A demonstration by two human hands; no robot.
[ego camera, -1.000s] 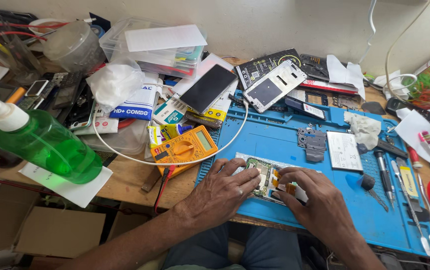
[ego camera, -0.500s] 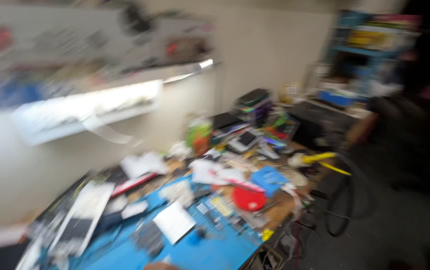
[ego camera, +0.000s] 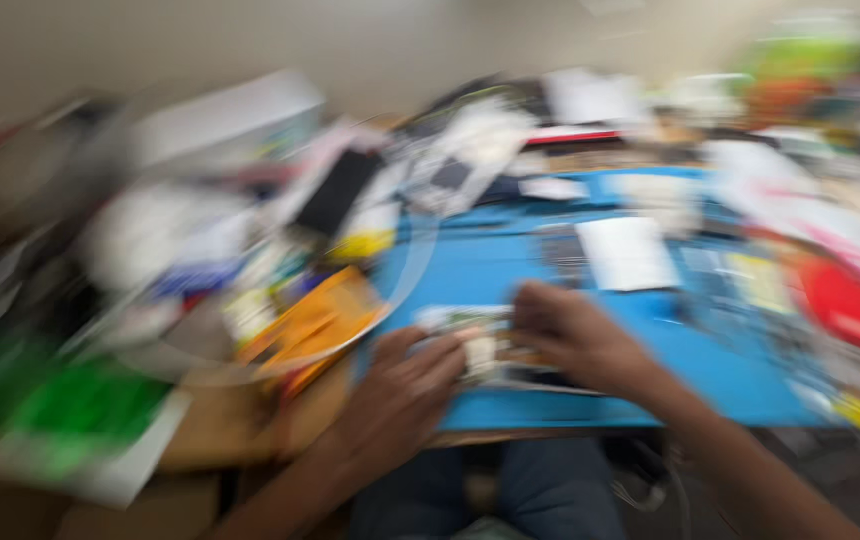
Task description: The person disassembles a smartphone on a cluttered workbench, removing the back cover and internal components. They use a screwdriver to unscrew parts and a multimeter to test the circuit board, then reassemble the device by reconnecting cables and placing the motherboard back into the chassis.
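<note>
The view is heavily blurred by motion. My left hand [ego camera: 405,395] and my right hand [ego camera: 575,335] both rest on a small opened phone or circuit board [ego camera: 470,340] lying on the blue work mat [ego camera: 550,270]. The left hand's fingers touch its left side and the right hand covers its right end. How firmly each hand grips it is unclear through the blur.
An orange multimeter [ego camera: 315,320] lies left of the mat, a green bottle [ego camera: 60,405] at the far left. A white card [ego camera: 628,252] and a red round lid [ego camera: 850,305] sit on the mat's right. A dark phone [ego camera: 338,190] and clutter fill the back.
The camera swung away to the right across the room half a second ago and has swung back to the bench. Both hands are on the small board as before.
</note>
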